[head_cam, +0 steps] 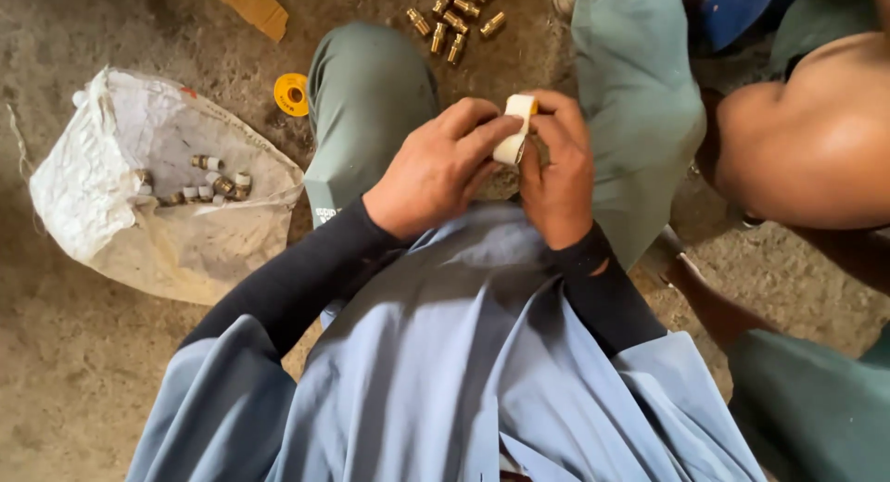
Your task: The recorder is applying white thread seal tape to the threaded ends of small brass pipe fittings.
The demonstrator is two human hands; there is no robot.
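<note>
Head view shows the left hand (434,171) and the right hand (556,171) pinching a roll of white tape (515,130) between thumbs and fingertips, both closed on it. Just under the roll, something small sits half hidden against the right fingers; what it is I cannot tell. Beyond the grip lie brass fittings (454,19) on the ground. Left of it a white sack (158,190) holds more pieces, a yellow spool (291,94) nearby.

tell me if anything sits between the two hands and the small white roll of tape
Nothing visible does. The left hand and right hand both already grip the small white roll of tape, fingers directly on it.
</note>
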